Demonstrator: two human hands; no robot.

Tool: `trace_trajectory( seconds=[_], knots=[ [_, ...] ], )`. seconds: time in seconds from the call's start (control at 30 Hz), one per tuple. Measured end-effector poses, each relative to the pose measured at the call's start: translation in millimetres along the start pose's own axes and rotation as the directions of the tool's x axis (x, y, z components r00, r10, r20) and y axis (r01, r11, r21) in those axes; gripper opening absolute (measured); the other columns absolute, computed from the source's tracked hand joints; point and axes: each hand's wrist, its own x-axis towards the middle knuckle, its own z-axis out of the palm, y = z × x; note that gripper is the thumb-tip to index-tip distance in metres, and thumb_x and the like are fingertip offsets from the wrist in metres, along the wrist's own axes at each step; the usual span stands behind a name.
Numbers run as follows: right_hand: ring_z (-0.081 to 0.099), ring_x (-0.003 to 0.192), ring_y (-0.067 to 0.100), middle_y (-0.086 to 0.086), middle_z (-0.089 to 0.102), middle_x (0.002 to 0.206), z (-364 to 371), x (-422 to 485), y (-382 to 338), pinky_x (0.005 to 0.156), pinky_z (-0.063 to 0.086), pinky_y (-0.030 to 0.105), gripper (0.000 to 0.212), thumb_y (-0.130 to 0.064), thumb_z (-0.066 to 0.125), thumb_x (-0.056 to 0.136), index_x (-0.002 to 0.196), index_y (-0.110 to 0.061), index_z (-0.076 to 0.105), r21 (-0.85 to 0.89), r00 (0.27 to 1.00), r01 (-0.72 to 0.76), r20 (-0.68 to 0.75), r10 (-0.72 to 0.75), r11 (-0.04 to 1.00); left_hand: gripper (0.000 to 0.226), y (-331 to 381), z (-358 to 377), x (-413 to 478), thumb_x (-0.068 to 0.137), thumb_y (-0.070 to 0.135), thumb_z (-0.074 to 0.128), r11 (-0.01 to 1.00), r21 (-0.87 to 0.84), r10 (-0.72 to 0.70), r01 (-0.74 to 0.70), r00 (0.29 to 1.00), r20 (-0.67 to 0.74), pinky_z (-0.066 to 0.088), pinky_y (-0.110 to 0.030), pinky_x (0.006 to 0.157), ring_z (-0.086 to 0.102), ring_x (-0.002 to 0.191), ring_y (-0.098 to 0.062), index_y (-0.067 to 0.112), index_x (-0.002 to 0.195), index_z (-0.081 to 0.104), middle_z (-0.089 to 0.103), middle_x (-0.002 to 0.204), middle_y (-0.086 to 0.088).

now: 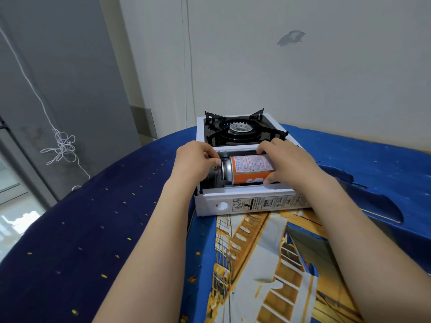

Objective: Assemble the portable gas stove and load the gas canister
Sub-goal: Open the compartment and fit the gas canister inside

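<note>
Orange-and-white metal gas canister (249, 170): lies sideways in the open near compartment of the white box-shaped gas stove (200, 127), nozzle left. Judged rigid, smooth, fairly light, apt to roll; best held round its body, where the right hand (291, 164) grasps it. Left hand (196, 162) curls at the nozzle; its grip cannot be told.

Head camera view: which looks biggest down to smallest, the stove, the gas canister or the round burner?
Largest: stove, by far.
Next: gas canister, though the right hand covers part of it.
Smallest: burner; it sits farther from the camera, which shrinks it somewhat.
</note>
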Motion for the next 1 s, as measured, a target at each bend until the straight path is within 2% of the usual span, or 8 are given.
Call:
trace_trajectory(
  seconds=[0.13, 0.3, 0.37, 0.43, 0.6, 0.77, 0.87, 1.0],
  knots=[
    [0.046, 0.108, 0.02, -0.003, 0.052, 0.118, -0.1, -0.2, 6.0, 0.069, 0.034, 0.032, 0.064, -0.035, 0.081, 0.071, 0.124, -0.032, 0.046, 0.038, 1.0, 0.011, 0.019, -0.012, 0.999, 0.007, 1.9, 0.2, -0.7, 0.085, 0.023, 0.071, 1.0, 0.006, 0.011, -0.011, 1.0, 0.0, 0.047, -0.026, 0.078, 0.054, 0.072, -0.007, 0.021, 0.088, 0.077, 0.051, 0.059, 0.013],
    [0.046, 0.113, 0.019, -0.003, 0.052, 0.123, -2.5, -0.2, 8.3, 0.075, 0.041, 0.035, 0.061, -0.035, 0.077, 0.076, 0.129, -0.033, 0.046, 0.07, 0.999, 0.005, 0.035, -0.007, 0.998, 0.009, 3.0, 1.5, -0.5, 0.087, 0.025, 0.069, 0.999, 0.022, 0.031, -0.031, 0.999, 0.012, 0.047, -0.036, 0.095, 0.053, 0.07, -0.007, 0.022, 0.09, 0.077, 0.051, 0.058, 0.015],
    [0.046, 0.114, 0.019, -0.004, 0.052, 0.122, -3.5, -0.6, 7.7, 0.077, 0.042, 0.036, 0.063, -0.036, 0.079, 0.073, 0.128, -0.033, 0.047, 0.063, 1.0, 0.002, 0.03, -0.004, 0.998, 0.009, 3.8, 2.4, -1.0, 0.088, 0.027, 0.068, 0.998, 0.042, 0.036, -0.037, 0.999, 0.026, 0.044, -0.043, 0.101, 0.058, 0.08, -0.015, 0.024, 0.091, 0.076, 0.05, 0.058, 0.015],
    [0.045, 0.114, 0.02, -0.004, 0.052, 0.122, -3.7, -1.2, 6.2, 0.078, 0.042, 0.036, 0.067, -0.038, 0.081, 0.071, 0.128, -0.033, 0.048, 0.042, 1.0, 0.007, 0.024, -0.008, 0.999, 0.009, 4.8, 2.3, -1.7, 0.089, 0.027, 0.067, 0.998, 0.052, 0.037, -0.039, 0.999, 0.039, 0.044, -0.044, 0.101, 0.061, 0.089, -0.023, 0.025, 0.091, 0.075, 0.048, 0.057, 0.014],
    [0.045, 0.116, 0.021, -0.001, 0.052, 0.127, -4.6, -0.8, 5.9, 0.082, 0.043, 0.038, 0.066, -0.038, 0.078, 0.075, 0.133, -0.033, 0.047, 0.041, 0.999, 0.019, 0.037, -0.02, 0.999, 0.006, 4.9, 1.6, -1.6, 0.087, 0.026, 0.069, 0.999, 0.028, 0.025, -0.025, 1.0, 0.019, 0.049, -0.039, 0.096, 0.065, 0.092, -0.02, 0.026, 0.089, 0.075, 0.055, 0.059, 0.013],
    [0.045, 0.116, 0.02, -0.003, 0.052, 0.127, -5.7, -1.2, 6.1, 0.085, 0.045, 0.039, 0.065, -0.039, 0.078, 0.074, 0.131, -0.034, 0.047, 0.043, 0.999, 0.021, 0.04, -0.023, 0.999, 0.007, 2.0, 3.1, 0.2, 0.087, 0.026, 0.069, 1.0, 0.017, 0.025, -0.025, 1.0, 0.015, 0.046, -0.044, 0.099, 0.051, 0.069, -0.005, 0.026, 0.089, 0.076, 0.047, 0.056, 0.014],
    [0.045, 0.117, 0.019, -0.004, 0.052, 0.127, -4.3, -1.7, 6.4, 0.085, 0.044, 0.04, 0.065, -0.038, 0.079, 0.074, 0.131, -0.035, 0.047, 0.072, 0.999, 0.016, 0.033, -0.019, 0.997, 0.006, 2.1, 2.9, 0.2, 0.087, 0.027, 0.069, 1.0, 0.017, 0.02, -0.02, 1.0, 0.023, 0.046, -0.045, 0.098, 0.062, 0.088, -0.017, 0.028, 0.089, 0.075, 0.049, 0.057, 0.012],
    [0.051, 0.111, 0.017, -0.006, 0.058, 0.126, -2.0, -3.0, 10.2, 0.081, 0.045, 0.038, 0.058, -0.029, 0.077, 0.077, 0.127, -0.034, 0.049, 0.183, 0.999, -0.015, 0.035, 0.009, 0.983, 0.007, 3.4, 2.5, -0.1, 0.088, 0.027, 0.068, 0.999, 0.029, 0.025, -0.026, 0.999, 0.032, 0.044, -0.047, 0.1, 0.063, 0.089, -0.019, 0.027, 0.088, 0.075, 0.047, 0.056, 0.014]
  ],
)
